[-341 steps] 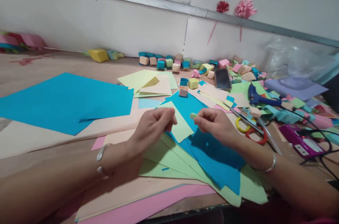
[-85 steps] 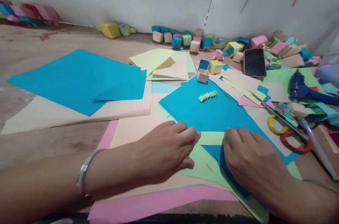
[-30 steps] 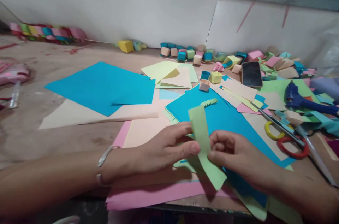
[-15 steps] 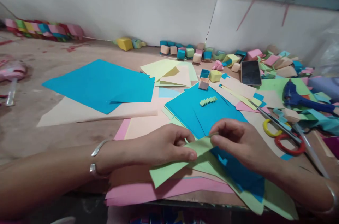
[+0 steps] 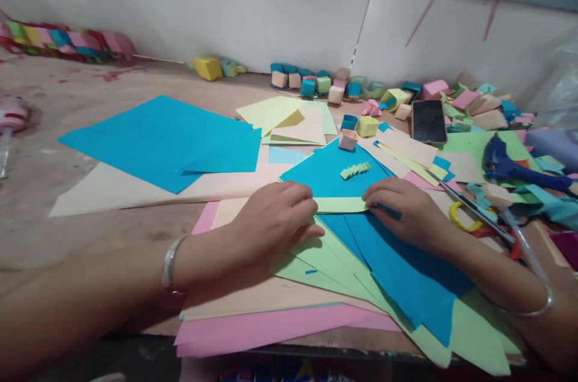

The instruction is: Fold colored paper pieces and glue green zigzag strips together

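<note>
A light green paper strip (image 5: 341, 205) lies level across the blue paper sheets (image 5: 392, 267), stretched between my two hands. My left hand (image 5: 282, 219) has closed fingers on the strip's left end. At the right end, my right hand (image 5: 404, 210) grips the strip with bent fingers; its fingertips are partly hidden. Just beyond the strip sits a small pleated piece of green paper (image 5: 355, 171). Light green sheets (image 5: 334, 267) lie under and beside the blue ones, near my left hand.
Scissors (image 5: 469, 219) with yellow and red handles lie right of my right hand. Behind them are a blue glue gun (image 5: 501, 162), a phone (image 5: 428, 122) and small paper boxes (image 5: 347, 138). A large blue sheet (image 5: 167, 141) lies at left; pink paper (image 5: 271, 331) lines the front edge.
The green strip has gone from tilted and raised near the front to level on the blue sheets, farther away. Both hands moved forward with it, and my left hand shifted to its left end.
</note>
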Tool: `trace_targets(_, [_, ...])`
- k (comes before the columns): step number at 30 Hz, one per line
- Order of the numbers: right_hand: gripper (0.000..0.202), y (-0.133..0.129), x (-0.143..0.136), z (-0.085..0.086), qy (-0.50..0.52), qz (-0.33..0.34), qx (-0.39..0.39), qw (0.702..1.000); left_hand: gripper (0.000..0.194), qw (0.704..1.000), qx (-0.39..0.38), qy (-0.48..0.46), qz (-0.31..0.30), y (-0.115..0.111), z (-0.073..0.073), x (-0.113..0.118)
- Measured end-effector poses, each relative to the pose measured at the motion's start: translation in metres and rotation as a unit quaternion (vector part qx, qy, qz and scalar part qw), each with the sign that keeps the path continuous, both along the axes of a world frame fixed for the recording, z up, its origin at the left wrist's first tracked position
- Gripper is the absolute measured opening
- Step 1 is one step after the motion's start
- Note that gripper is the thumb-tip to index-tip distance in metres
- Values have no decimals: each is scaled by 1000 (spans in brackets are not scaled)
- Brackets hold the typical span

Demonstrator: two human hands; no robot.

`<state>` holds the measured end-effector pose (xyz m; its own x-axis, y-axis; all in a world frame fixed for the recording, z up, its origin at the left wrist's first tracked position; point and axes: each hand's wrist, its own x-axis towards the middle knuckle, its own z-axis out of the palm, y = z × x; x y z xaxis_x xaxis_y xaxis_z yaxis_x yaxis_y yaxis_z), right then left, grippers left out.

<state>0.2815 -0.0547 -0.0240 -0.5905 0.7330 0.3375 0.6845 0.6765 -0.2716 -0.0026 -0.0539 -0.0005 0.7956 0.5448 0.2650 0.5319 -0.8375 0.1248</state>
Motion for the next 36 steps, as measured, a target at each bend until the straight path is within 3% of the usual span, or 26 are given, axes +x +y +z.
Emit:
trace_targets(3, [15, -2, 1, 4, -7, 12, -25, 1000, 24, 999, -37, -4, 12, 1, -1, 0])
trace_targets(11, [10, -3, 4, 9, -24, 18, -45, 999, 25, 998, -25, -44, 36, 11, -17, -3])
trace_targets(26, [15, -6, 0, 0, -27, -20, -13, 999, 29, 990, -110, -62, 61, 17, -16, -3])
trace_targets(36, [13, -9, -6, 22, 42, -48, -174, 983, 32, 963, -219, -107, 113, 16, -10, 1])
